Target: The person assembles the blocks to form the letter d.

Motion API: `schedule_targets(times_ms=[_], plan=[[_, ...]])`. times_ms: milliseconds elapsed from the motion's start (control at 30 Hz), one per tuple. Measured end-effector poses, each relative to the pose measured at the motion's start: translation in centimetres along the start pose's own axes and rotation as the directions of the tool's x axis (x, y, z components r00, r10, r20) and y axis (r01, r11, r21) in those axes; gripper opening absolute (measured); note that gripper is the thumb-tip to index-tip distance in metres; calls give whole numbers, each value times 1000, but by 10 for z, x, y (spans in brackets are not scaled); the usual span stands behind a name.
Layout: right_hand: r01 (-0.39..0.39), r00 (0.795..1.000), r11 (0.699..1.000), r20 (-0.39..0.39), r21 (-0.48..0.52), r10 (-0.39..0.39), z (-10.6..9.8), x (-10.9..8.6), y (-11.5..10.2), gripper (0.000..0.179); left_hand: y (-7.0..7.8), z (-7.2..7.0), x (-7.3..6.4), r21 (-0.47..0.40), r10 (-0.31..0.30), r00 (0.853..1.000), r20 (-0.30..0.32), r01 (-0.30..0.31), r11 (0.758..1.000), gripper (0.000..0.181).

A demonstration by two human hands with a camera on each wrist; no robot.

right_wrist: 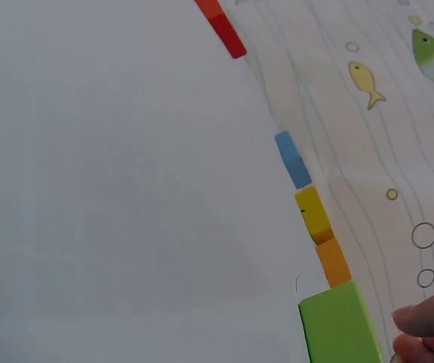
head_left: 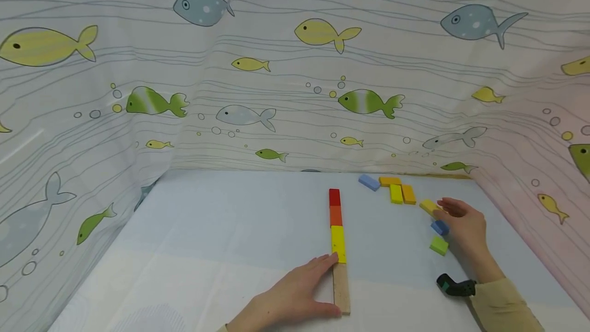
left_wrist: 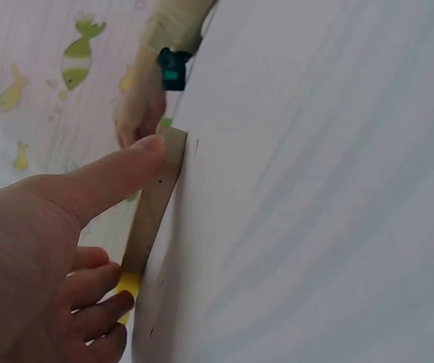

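In the head view, a row on the table holds a red block (head_left: 334,197), an orange-red block (head_left: 336,215), a yellow block (head_left: 338,244) and a bare wooden block (head_left: 341,289). My left hand (head_left: 295,293) lies beside it, fingertips at the yellow block and thumb at the wooden block's near end. The left wrist view shows that thumb against the wood (left_wrist: 153,204). My right hand (head_left: 465,227) is over a loose yellow block (head_left: 429,207), thumb and fingers apart at its right end. Close by lie a blue block (head_left: 440,227) and a green block (head_left: 439,245).
Farther back lie a light blue block (head_left: 369,182), an orange block (head_left: 390,182), another yellow block (head_left: 396,194) and another orange block (head_left: 408,194). A fish-patterned curtain (head_left: 286,81) encloses the table's back and sides. A black device (head_left: 454,286) sits at my right wrist.
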State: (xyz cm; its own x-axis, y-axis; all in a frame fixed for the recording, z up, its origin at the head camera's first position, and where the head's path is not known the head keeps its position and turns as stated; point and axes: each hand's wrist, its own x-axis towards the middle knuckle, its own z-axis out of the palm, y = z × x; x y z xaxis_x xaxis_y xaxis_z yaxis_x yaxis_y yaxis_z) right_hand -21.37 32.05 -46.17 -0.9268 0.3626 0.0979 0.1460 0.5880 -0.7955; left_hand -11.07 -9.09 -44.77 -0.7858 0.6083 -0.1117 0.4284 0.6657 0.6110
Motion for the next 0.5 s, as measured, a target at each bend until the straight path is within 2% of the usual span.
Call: schedule_targets(times_ms=[200, 500], plan=[[-84, 996, 996, -40, -17, 83, 3, 6, 8, 59, -1, 0, -2, 9, 11, 1000, -19, -11, 1000, 94], [-82, 995, 996, -55, -31, 81, 5, 5, 10, 56, -1, 2, 1, -6, -19, 1000, 2, 19, 1000, 94]])
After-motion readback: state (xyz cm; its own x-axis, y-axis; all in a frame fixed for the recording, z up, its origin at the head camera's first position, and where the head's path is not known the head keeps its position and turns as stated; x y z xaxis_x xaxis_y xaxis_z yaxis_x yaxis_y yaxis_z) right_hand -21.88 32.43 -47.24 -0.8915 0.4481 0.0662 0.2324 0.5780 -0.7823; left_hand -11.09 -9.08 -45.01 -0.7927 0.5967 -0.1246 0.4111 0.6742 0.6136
